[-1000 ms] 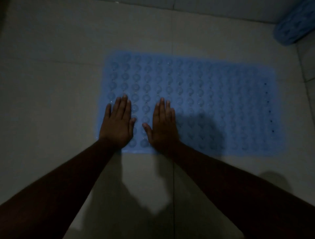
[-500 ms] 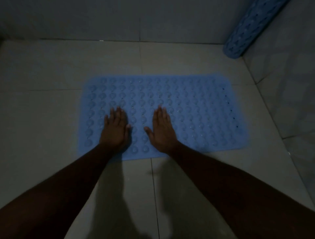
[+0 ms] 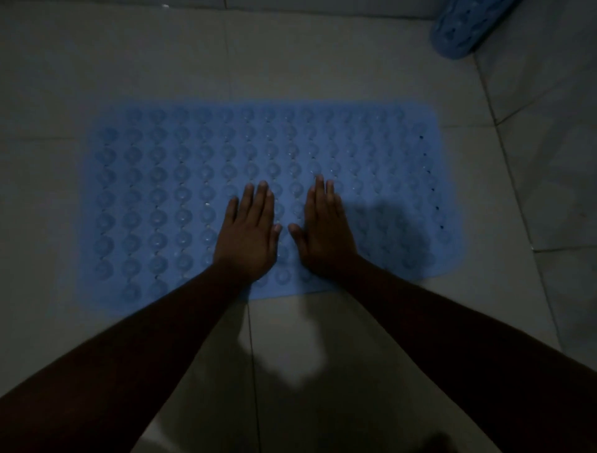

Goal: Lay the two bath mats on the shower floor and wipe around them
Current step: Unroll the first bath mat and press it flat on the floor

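A blue bath mat (image 3: 168,181) with rows of round suction cups lies flat on the grey tiled shower floor (image 3: 323,58). My left hand (image 3: 248,236) rests palm down on the mat near its front edge, fingers straight and close together. My right hand (image 3: 323,232) lies palm down just to the right of it, a small gap between the two thumbs. Neither hand holds anything. A second blue mat (image 3: 465,29), rolled up, leans in the far right corner.
Tiled walls rise at the back (image 3: 290,3) and on the right (image 3: 549,129). The light is dim. Bare floor tiles surround the mat on the left, behind and in front, where my arms cast shadows.
Both hands have slid rightward along the mat, from its left part to its middle, still flat. The view has shifted with my head.
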